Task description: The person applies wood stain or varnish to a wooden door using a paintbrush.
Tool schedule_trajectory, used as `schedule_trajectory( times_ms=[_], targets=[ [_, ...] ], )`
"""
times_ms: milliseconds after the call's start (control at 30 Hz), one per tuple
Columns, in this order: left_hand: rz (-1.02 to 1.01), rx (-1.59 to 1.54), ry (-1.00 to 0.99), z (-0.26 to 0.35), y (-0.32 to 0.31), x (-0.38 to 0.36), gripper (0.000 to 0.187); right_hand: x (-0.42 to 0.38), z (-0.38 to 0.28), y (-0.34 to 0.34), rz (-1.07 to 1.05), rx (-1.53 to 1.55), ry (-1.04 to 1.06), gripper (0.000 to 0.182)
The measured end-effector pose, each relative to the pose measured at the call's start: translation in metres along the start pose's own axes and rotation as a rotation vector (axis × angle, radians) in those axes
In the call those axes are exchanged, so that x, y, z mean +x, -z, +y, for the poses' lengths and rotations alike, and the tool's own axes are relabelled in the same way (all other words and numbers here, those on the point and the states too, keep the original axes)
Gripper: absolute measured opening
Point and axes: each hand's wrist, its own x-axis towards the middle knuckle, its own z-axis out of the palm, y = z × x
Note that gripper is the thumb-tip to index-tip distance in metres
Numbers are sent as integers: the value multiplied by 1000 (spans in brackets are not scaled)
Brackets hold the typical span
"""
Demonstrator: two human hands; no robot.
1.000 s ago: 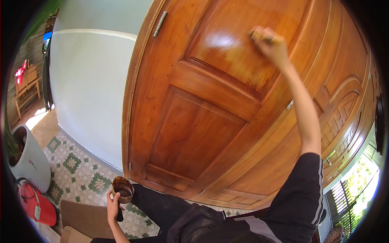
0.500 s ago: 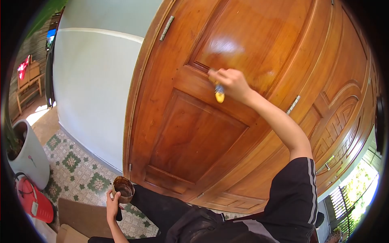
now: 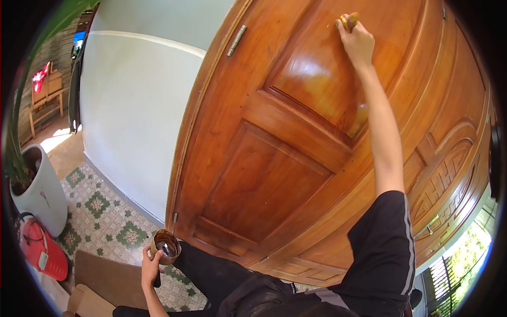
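Right hand (image 3: 359, 45): fingers closed around a brush, top of frame, right of centre
Brush (image 3: 352, 20): over the door's upper panel; bristle contact cannot be made out
Left hand (image 3: 151, 268): curled around the cup's side, lower left
Cup (image 3: 170, 259): brown-stained, mouth upward
Door (image 3: 264, 187): centre, upper panel shiny
Red container (image 3: 50, 259): lower left edge

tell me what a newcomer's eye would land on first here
Probably the glossy orange-brown door filling the middle, with bright glare on its upper panel. Next come the hands: the right hand grips what looks like a brush high on that panel, the left hand a stained cup near the bottom. A red container stands out lower left.
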Motion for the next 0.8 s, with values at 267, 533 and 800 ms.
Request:
schedule_trajectory(
  times_ms=[267, 533, 800],
  targets=[
    [-4, 12, 10, 0, -2, 5, 75, -130, -157, 23, -452, 448, 444, 23],
    [38, -217, 61, -34, 7, 16, 68, -78, -104, 9, -623, 633, 121, 28],
    [93, -230, 75, -32, 7, 27, 61, 56, -13, -40, -313, 253, -36, 38]
  ],
)
